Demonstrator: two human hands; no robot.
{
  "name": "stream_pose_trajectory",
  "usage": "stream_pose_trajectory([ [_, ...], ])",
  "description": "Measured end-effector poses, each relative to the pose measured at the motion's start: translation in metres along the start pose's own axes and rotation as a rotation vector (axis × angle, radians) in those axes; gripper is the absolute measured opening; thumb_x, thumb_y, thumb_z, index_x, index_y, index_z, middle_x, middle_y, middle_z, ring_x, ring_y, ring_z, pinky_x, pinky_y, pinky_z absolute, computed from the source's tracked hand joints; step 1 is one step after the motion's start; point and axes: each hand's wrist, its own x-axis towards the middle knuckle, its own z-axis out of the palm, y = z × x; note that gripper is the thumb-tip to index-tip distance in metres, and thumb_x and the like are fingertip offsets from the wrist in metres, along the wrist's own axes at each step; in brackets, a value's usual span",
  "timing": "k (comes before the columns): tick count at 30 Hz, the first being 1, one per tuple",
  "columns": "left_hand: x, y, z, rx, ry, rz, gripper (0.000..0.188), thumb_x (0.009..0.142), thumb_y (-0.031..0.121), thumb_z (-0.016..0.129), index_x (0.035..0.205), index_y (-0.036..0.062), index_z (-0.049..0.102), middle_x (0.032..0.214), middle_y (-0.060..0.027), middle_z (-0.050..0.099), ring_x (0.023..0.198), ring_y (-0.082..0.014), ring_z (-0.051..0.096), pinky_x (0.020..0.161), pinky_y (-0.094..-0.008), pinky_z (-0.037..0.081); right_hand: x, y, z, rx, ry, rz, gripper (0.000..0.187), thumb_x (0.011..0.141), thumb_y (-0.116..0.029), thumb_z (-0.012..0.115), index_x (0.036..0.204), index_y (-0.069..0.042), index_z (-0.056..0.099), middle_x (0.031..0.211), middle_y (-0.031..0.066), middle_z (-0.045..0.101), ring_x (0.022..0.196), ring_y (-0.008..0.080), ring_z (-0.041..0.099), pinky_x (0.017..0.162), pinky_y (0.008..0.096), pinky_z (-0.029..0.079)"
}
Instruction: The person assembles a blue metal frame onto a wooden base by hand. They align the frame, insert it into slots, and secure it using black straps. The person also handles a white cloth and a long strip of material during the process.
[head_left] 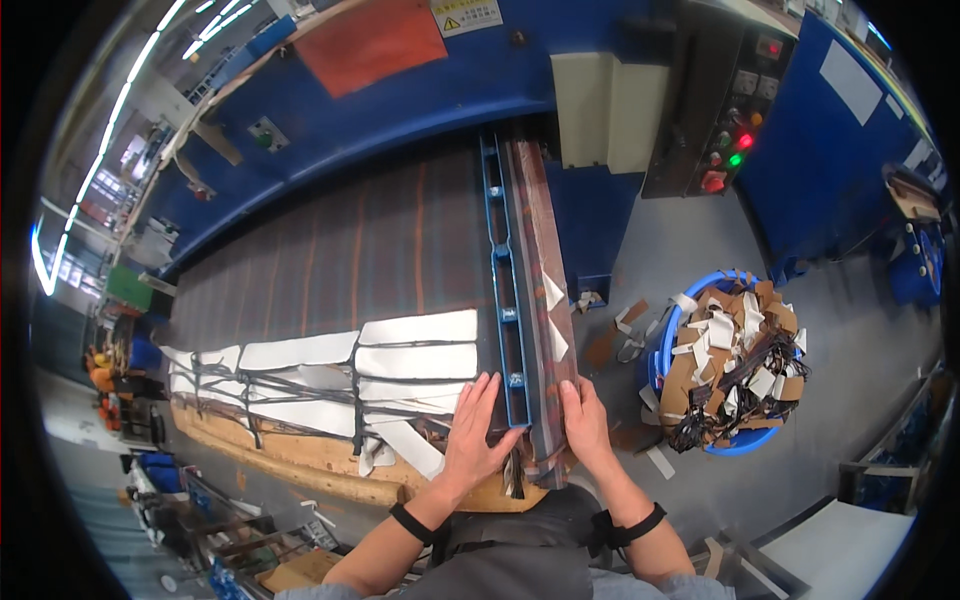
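A long, narrow blue metal cutting die [501, 247] lies lengthwise on dark striped fabric [320, 260]. My left hand [468, 435] is at the die's near end, fingers stretched forward and thumb reaching to its lower edge. On the other side, my right hand [587, 425] rests against the right edge of the fabric strip [535, 215], its fingers extended and partly overlapping. Left of my left hand, white cut-out pieces [418, 328] lie in rows with thin dark fabric strips between them. A loose white piece [410, 447] hangs askew near the board's front.
A blue machine beam [380, 115] spans the far side. Right of it stands a control panel [722, 130] with lit red and green lamps. A blue-rimmed basket [745, 442] full of offcuts stands on the floor at right, with scraps scattered beside it. A wooden board edge [300, 478] runs in front.
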Motion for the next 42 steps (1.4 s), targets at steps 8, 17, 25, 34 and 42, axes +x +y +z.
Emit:
stream_pose_trajectory([
  [8, -0.007, 0.003, -0.008, 0.003, -0.077, -0.053, 0.091, 0.083, 0.017, 0.091, 0.159, -0.0077, 0.047, 0.16, -0.0252, 0.056, 0.152, -0.0446, 0.051, 0.128, -0.0582, 0.037, -0.016, -0.006, 0.001, 0.006, -0.004, 0.06, 0.053, 0.114, -0.04, 0.055, 0.14, 0.006, 0.06, 0.116, 0.0225, 0.08, 0.111, 0.0393, 0.075, 0.1, 0.0456, 0.055],
  [17, -0.007, 0.004, -0.02, -0.05, -0.2, -0.125, 0.091, 0.084, 0.019, 0.092, 0.159, -0.0082, 0.047, 0.158, -0.024, 0.059, 0.152, -0.0434, 0.052, 0.125, -0.0595, 0.039, -0.028, -0.012, 0.001, -0.012, -0.02, 0.169, 0.05, 0.113, -0.033, 0.059, 0.142, 0.007, 0.055, 0.109, 0.0197, 0.081, 0.107, 0.0347, 0.076, 0.098, 0.0437, 0.056],
  [25, -0.015, 0.0, -0.023, -0.059, -0.279, -0.153, 0.095, 0.082, 0.022, 0.093, 0.159, -0.009, 0.046, 0.159, -0.0264, 0.058, 0.153, -0.0446, 0.05, 0.125, -0.0615, 0.037, -0.034, -0.015, 0.002, 0.044, -0.045, 0.236, 0.05, 0.113, -0.031, 0.059, 0.144, 0.007, 0.05, 0.102, 0.0137, 0.083, 0.106, 0.0284, 0.076, 0.099, 0.0406, 0.055],
  [34, -0.019, -0.003, -0.025, -0.062, -0.302, -0.146, 0.095, 0.084, 0.023, 0.089, 0.161, -0.0084, 0.043, 0.16, -0.0275, 0.056, 0.153, -0.0461, 0.049, 0.125, -0.0626, 0.035, -0.038, -0.001, 0.003, 0.023, -0.049, 0.227, 0.051, 0.111, -0.032, 0.061, 0.144, 0.005, 0.053, 0.111, 0.0215, 0.078, 0.107, 0.0371, 0.075, 0.099, 0.0454, 0.056],
  [42, -0.019, -0.013, -0.02, -0.095, -0.289, -0.114, 0.095, 0.083, 0.018, 0.088, 0.161, -0.0092, 0.042, 0.164, -0.0255, 0.053, 0.156, -0.0444, 0.047, 0.127, -0.0623, 0.035, -0.032, -0.011, 0.008, 0.068, -0.038, 0.202, 0.042, 0.114, -0.026, 0.055, 0.143, 0.004, 0.053, 0.099, 0.0143, 0.078, 0.095, 0.0242, 0.076, 0.092, 0.0415, 0.057],
])
